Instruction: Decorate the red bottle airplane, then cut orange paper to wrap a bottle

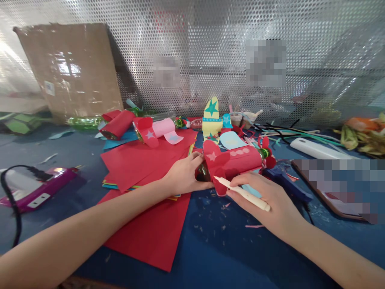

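A bottle wrapped in red paper (245,159) lies on its side at the middle of the table, with red paper wings and a pink star on one wing. Its dark glassy base is in the grip of my left hand (185,172), fingers around the end. My right hand (264,196) holds a cream-coloured pen (248,196) like a writing tool. The pen's tip is at the lower red wing, close to or touching it; I cannot tell which. Red paper sheets (144,156) lie stacked under and beside my left forearm.
Several other paper-covered bottles, such as a pink one (162,127), lie behind the sheets. A purple power strip (45,190) with a black cable sits at left. On the right are a blue glue gun (285,182), a phone-like device (339,192) and a white-handled tool (319,148). A cardboard box (75,72) leans behind.
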`<state>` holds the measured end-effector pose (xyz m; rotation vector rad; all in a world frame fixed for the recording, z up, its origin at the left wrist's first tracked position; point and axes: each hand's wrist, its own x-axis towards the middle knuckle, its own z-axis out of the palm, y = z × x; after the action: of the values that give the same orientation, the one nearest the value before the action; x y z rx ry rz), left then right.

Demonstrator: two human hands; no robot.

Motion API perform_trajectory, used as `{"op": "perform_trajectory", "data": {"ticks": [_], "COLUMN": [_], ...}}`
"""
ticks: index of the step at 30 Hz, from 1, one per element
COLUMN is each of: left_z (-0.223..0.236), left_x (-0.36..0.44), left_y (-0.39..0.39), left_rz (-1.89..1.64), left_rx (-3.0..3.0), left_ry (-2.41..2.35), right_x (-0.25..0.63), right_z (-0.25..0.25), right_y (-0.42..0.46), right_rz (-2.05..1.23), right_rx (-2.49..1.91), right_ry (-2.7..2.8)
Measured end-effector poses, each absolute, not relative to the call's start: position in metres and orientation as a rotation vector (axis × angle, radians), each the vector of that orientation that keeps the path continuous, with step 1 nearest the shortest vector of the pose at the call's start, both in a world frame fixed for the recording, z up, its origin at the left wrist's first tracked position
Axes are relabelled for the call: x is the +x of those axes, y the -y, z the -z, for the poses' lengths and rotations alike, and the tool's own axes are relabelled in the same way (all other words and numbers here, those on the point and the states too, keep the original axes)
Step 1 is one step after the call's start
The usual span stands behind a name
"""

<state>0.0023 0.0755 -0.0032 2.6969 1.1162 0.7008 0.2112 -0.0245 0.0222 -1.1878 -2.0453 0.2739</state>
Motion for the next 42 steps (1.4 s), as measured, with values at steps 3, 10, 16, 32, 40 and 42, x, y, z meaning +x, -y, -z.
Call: {"op": "perform_trajectory", "data": {"ticks": [3,10,16,32,40,42], "left_z": [0.0028,0.0024,0.0034,0.0003,0.0012,0.0019], "left_x": [0.0025,0.0013,0.0010,0.0013,0.0016,0.0015], "left_y": [-0.0750,-0.0754,-0.0771,-0.0755,-0.0755,-0.0758], "left_rz": [-0.704,-0.690,-0.699,-0.688,-0.682,-0.685], "left_rx": [2.698,2.682,2.688,2.680,2.674,2.679], "left_ry": [-1.115,-1.112,-1.116,-1.110,-1.117,-1.115], "right_x": [0.2121,0.2158,0.2195,0.2151,0.2130,0.2128], "right_z": [-0.0216,-0.0229,-0.0242,-0.0222,-0.0230,-0.0235], "right_y": [0.0244,0.0246,0.0243,0.0256,0.0238,0.0240], "right_rz": [-0.268,-0.215,-0.164,-0.254,-0.292,-0.298], "right_rx": [-1.204,-1.276,-1.297,-1.240,-1.211,-1.207], "right_ry": [2.038,2.008,1.992,2.046,2.110,2.107]}}
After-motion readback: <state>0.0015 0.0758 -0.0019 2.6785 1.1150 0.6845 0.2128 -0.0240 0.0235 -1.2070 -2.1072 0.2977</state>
